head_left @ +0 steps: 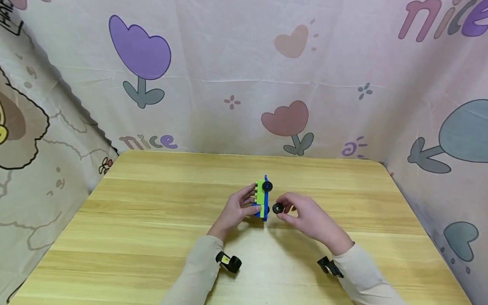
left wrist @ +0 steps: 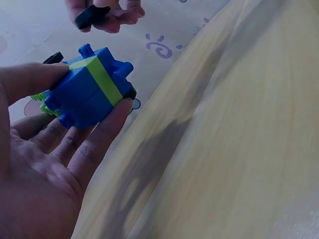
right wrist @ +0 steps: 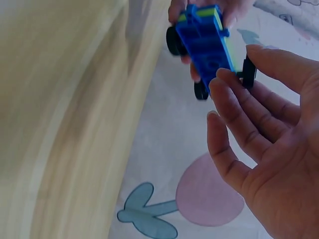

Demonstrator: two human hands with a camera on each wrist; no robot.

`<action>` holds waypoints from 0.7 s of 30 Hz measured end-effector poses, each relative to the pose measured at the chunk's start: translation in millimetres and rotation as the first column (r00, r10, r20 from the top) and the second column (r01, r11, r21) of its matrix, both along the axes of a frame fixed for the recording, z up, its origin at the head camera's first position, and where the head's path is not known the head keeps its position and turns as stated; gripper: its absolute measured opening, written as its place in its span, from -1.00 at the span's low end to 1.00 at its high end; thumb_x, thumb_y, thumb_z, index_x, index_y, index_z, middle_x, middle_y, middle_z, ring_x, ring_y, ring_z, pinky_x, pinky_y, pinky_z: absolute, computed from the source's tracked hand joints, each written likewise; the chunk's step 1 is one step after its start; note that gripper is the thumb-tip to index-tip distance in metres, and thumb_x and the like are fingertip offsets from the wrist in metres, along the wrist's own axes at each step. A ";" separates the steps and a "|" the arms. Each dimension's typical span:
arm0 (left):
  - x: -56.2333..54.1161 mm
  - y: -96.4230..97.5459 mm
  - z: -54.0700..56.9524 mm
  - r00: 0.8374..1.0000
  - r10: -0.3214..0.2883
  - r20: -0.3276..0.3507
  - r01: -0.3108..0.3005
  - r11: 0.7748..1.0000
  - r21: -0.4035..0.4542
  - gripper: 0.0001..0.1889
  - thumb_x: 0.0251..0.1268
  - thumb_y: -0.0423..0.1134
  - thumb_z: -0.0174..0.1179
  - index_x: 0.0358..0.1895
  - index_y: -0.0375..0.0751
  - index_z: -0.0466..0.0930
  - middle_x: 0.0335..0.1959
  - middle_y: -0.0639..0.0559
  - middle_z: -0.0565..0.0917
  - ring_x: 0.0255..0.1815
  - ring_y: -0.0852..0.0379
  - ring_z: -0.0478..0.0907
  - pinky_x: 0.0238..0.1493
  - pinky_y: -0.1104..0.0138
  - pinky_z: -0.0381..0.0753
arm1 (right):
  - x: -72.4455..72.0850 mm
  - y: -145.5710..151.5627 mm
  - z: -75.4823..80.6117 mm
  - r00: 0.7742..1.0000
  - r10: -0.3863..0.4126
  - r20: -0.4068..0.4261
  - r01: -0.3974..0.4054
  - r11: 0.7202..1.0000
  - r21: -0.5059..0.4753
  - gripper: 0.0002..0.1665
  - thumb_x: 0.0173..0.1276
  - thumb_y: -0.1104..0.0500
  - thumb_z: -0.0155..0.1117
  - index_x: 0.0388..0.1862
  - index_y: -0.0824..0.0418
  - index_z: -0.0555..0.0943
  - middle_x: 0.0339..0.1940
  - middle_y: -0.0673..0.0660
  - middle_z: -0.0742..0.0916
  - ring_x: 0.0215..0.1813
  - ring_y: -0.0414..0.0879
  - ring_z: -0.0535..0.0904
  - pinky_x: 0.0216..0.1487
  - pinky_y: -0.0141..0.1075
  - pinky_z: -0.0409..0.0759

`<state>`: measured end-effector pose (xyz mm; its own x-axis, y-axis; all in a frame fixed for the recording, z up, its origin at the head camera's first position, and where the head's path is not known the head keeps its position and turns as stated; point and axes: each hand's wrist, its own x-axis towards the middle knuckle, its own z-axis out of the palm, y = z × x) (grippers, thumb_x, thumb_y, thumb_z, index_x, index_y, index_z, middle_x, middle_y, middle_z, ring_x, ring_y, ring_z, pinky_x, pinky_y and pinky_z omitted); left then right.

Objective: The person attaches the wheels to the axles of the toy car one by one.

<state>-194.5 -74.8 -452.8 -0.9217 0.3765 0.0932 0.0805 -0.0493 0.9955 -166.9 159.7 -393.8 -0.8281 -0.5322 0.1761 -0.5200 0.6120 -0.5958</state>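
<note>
A toy car of blue and lime-green building bricks [head_left: 261,198] is held on its side above the table by my left hand [head_left: 237,210]. In the left wrist view, thumb and fingers grip the blue end of the car [left wrist: 84,92]. A black wheel [head_left: 267,186] is fitted near the car's far end. My right hand [head_left: 306,215] pinches a loose black wheel [head_left: 278,208] between thumb and fingers, a small gap from the car. The right wrist view shows the car's blue underside [right wrist: 202,37] with black wheels [right wrist: 175,41] along one side; my fingers partly cover its other side.
The light wooden table [head_left: 145,212] lies beneath both hands. A patterned cloth [head_left: 213,51] hangs behind it and along both sides. Small black devices are strapped at the left wrist [head_left: 228,262] and the right wrist [head_left: 330,267].
</note>
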 end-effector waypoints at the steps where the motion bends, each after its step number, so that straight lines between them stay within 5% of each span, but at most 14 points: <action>1: -0.1 0.1 -0.4 1.000 -0.003 -0.004 0.003 1.000 0.003 -0.28 0.26 -0.49 0.23 0.48 -0.38 0.15 0.26 -0.28 0.46 0.16 -0.18 0.48 0.26 0.18 0.42 | 0.4 -2.0 -0.2 1.000 0.005 -0.001 -0.005 1.000 -0.003 -0.71 0.32 0.17 0.39 -0.01 0.18 0.60 -0.25 -0.12 0.66 -0.22 -0.22 0.58 -0.17 -0.08 0.61; 21: 0.5 1.0 -1.7 1.000 -0.015 -0.014 0.015 1.000 0.019 -0.24 0.20 -0.51 0.24 0.49 -0.37 0.14 0.28 -0.28 0.45 0.22 -0.18 0.44 0.30 0.15 0.36 | 4.5 -19.9 -6.6 1.000 -0.006 0.001 0.006 1.000 0.004 -0.73 0.28 0.17 0.43 -0.08 0.10 0.58 -0.32 -0.18 0.64 -0.27 -0.23 0.57 -0.25 -0.22 0.59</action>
